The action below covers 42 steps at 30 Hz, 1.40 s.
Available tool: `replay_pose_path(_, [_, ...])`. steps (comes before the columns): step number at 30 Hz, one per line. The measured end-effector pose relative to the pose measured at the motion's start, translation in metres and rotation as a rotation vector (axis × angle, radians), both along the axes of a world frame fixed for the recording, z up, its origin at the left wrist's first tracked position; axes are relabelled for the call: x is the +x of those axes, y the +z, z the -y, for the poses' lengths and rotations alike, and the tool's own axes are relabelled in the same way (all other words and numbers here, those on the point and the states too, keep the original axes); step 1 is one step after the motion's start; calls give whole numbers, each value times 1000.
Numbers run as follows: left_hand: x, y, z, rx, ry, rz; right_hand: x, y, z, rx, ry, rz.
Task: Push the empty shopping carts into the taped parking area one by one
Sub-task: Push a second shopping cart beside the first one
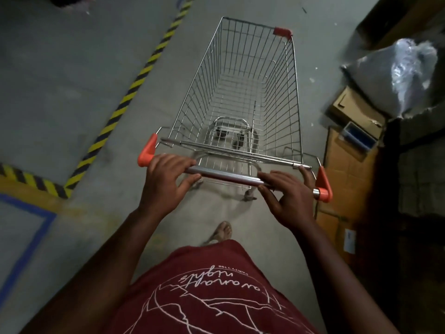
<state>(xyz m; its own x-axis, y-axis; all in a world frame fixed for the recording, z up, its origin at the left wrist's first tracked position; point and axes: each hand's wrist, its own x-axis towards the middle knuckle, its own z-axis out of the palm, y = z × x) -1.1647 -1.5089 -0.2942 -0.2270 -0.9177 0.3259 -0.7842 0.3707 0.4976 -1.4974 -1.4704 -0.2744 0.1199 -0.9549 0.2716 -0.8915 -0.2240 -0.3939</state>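
Gripping the metal handle bar of an empty wire shopping cart at the centre of the frame, a person in a maroon printed T-shirt stands over a grey concrete floor. The left hand wraps the bar's left end just beside an orange end cap, fingers curled over the top and thumb underneath. The right hand holds the bar's right end near the other orange cap, its fingers laid over the bar and curled round it, one fingertip reaching up to the basket's rear rim. The cart's basket runs from mid-frame toward the top, its far right corner capped by an orange bumper; nothing lies inside it. Yellow-and-black striped tape slants from the upper centre down to the left of the cart, then turns along the left edge, with the cart standing to the right of that line. Blue tape marks a corner on the floor at lower left. Flattened cardboard boxes lie along the right side, close to the cart's handle, and a clear plastic bag sits above them at upper right. One foot in a sandal shows below the handle.
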Motion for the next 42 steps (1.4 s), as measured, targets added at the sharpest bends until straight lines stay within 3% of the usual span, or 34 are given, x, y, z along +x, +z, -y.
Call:
replay_pose_path(19, [253,1,-300,-12,671,-33,293,1,-105,72,625,-29])
replay_pose_path(29, [313,-12,-454,-164,1049,-172,433,-3,-155,76,1044,-29])
replay_pose_path(42, [375,-4,-591,-80,1433,-143,607,-13,-232,92,1392,99])
